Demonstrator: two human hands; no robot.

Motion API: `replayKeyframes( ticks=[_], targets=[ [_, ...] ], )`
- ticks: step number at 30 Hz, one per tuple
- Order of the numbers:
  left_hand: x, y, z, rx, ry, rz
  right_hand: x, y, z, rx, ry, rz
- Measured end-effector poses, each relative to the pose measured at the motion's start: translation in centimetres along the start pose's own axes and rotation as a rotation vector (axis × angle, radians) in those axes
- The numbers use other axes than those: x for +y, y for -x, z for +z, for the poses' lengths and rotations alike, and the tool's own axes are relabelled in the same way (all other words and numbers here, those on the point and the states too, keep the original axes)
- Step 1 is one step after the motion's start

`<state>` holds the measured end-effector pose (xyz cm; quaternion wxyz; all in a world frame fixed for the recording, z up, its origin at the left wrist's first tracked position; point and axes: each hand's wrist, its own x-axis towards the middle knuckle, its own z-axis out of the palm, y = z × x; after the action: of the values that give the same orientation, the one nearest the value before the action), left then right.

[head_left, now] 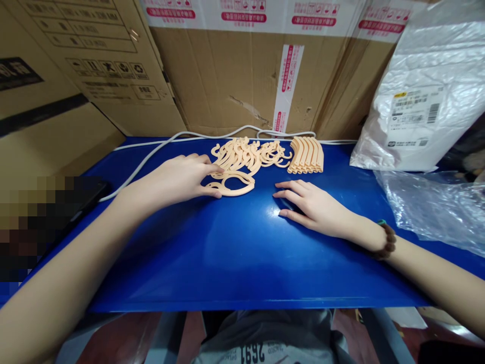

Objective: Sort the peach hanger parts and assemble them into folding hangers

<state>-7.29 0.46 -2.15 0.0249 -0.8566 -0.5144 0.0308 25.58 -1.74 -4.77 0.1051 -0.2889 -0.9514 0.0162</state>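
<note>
My left hand (185, 177) has its thumb and fingers around the left end of a peach-coloured plastic folding hanger (240, 191), a pair of curved arms lying as a loop on the blue table. Just behind it is a pile of loose peach plastic hooks and curved parts (242, 154). To the right of the pile stands a neat stack of curved hanger arms (307, 154). My right hand (312, 205) hovers low over or rests on the table, palm down, fingers apart, holding nothing. A brown beaded band (388, 241) is round its wrist.
Cardboard boxes (227, 76) wall off the back and left of the blue table (242, 263). A white cable (159, 144) runs along the back. At the right are a white plastic parcel bag (413, 111) and clear plastic wrap (435, 207). A dark device (81, 202) lies left.
</note>
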Motion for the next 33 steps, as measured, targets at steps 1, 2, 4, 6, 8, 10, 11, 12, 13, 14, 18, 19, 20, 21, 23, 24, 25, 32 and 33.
replayKeyframes(
  ticks=[1, 2, 4, 6, 8, 10, 11, 12, 13, 14, 18, 19, 20, 21, 23, 24, 25, 32, 33],
  targets=[
    [0.1, 0.0, 0.0, 0.003, -0.01, 0.002, 0.0, 0.0, 0.0, -0.001, 0.002, 0.0],
    [0.1, 0.0, 0.0, 0.005, -0.021, 0.003, 0.0, 0.0, 0.0, -0.001, 0.005, 0.0],
    [0.3, 0.0, 0.0, 0.009, -0.037, 0.001, 0.0, 0.0, 0.0, 0.001, 0.009, -0.002],
    [0.4, 0.0, 0.0, 0.014, -0.044, -0.003, 0.0, 0.0, 0.0, -0.002, 0.014, -0.003],
    [0.4, 0.0, 0.0, 0.018, -0.046, -0.009, 0.0, 0.1, 0.0, -0.006, 0.017, -0.002],
    [0.4, -0.1, 0.1, 0.017, -0.043, -0.015, 0.0, 0.1, 0.0, -0.008, 0.018, -0.001],
    [0.4, -0.1, 0.1, 0.014, -0.042, -0.017, 0.0, 0.1, 0.0, -0.007, 0.019, -0.001],
    [0.4, -0.1, 0.1, 0.009, -0.041, -0.018, 0.0, 0.1, 0.0, -0.006, 0.021, -0.003],
    [0.4, -0.1, 0.1, 0.004, -0.042, -0.021, -0.1, 0.1, 0.0, -0.006, 0.023, -0.005],
    [0.4, -0.1, 0.0, -0.002, -0.045, -0.023, -0.1, 0.1, 0.0, -0.008, 0.026, -0.007],
    [0.7, 0.0, -0.1, -0.001, -0.049, -0.029, -0.2, 0.1, 0.0, -0.006, 0.027, -0.004],
    [0.8, 0.0, -0.1, 0.002, -0.046, -0.029, -0.2, 0.1, 0.0, -0.003, 0.024, -0.004],
    [0.9, 0.1, -0.2, 0.002, -0.043, -0.027, -0.1, 0.1, 0.0, -0.001, 0.022, -0.005],
    [1.0, 0.1, -0.3, 0.001, -0.042, -0.025, -0.1, 0.1, 0.0, 0.0, 0.022, -0.006],
    [1.2, 0.1, -0.4, -0.008, -0.053, -0.024, -0.1, 0.1, 0.0, -0.003, 0.027, -0.006],
    [1.3, 0.1, -0.4, -0.012, -0.061, -0.025, -0.1, 0.1, 0.0, -0.006, 0.03, -0.006],
    [1.3, 0.1, -0.4, -0.014, -0.069, -0.027, -0.1, 0.1, 0.0, -0.009, 0.031, -0.006],
    [1.7, 0.2, -0.5, -0.007, -0.08, -0.045, -0.2, 0.1, 0.0, 0.007, 0.017, -0.003],
    [1.7, 0.2, -0.4, -0.008, -0.081, -0.05, -0.2, 0.1, 0.0, 0.006, 0.019, -0.003]
  ],
)
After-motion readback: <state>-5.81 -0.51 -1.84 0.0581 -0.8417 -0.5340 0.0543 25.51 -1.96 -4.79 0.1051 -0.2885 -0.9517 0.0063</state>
